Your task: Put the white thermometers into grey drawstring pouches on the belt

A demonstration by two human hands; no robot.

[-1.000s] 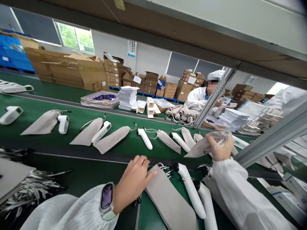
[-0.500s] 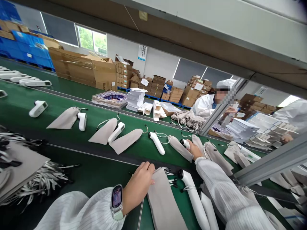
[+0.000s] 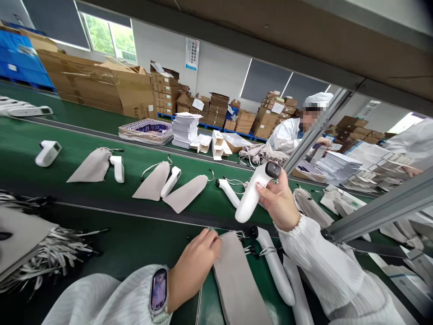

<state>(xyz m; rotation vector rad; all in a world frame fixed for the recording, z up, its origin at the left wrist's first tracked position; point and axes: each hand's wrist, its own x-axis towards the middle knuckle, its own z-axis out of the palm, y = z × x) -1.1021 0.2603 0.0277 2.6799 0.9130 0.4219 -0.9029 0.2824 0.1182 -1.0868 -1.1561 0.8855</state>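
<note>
My right hand (image 3: 279, 201) grips a white forehead thermometer (image 3: 250, 198) by its handle, lifted above the green belt, its black-tipped head up and to the right. My left hand (image 3: 196, 259) lies lower down, its fingers closed at the upper corner of a flat beige drawstring pouch (image 3: 238, 280). White cords with black ends stick out at that pouch's top. Just right of it rest two more white thermometers, the nearer one (image 3: 275, 266) with a cord across it. Beyond, another thermometer (image 3: 228, 192) lies on the belt, left of the lifted one.
Pouches (image 3: 186, 192) and thermometers (image 3: 117, 169) are spread along the green belt (image 3: 20, 176). A pile of pouches (image 3: 23, 243) sits at lower left. A slanting metal post (image 3: 382, 216) stands at right, under an overhead shelf. Across the belt a co-worker (image 3: 284, 133) works near paper stacks (image 3: 185, 131).
My right hand has picked the thermometer up from among the pouches and brought it up and left. My left hand stays at the pouch's corner. The view has shifted slightly.
</note>
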